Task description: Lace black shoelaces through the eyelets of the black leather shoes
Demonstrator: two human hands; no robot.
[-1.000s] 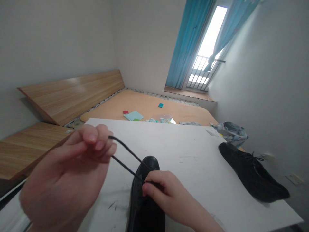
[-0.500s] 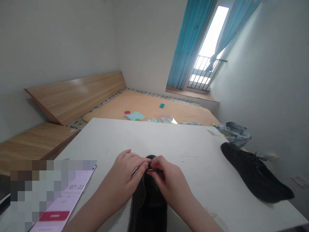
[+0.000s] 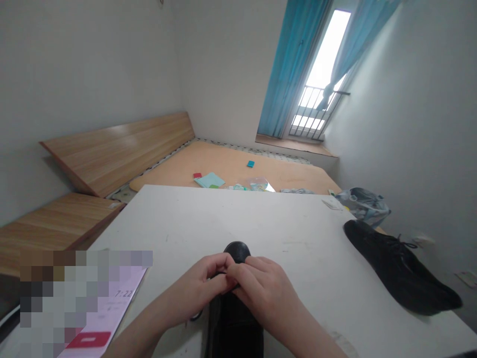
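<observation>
A black leather lace-up shoe [image 3: 235, 323] lies on the white table [image 3: 194, 219] with its toe pointing away from me. Both hands meet above its front, and their fingers hide the lacing. My left hand [image 3: 199, 287] pinches a thin black shoelace [image 3: 223, 274], and a small loop of it shows below that hand. My right hand [image 3: 261, 288] presses against my left fingers, apparently on the same lace. Most of the lace is hidden.
A second black shoe [image 3: 398, 268] lies on its side at the table's right edge. A phone [image 3: 106, 313], partly pixelated, lies at the lower left. Beyond the table are a plastic bag [image 3: 365, 205], wooden bed boards [image 3: 119, 151] and a mattress-like board with small items.
My left hand has come down from holding the lace up to the left and now meets my right hand over the shoe. The hands are closer together, and the phone is now in view.
</observation>
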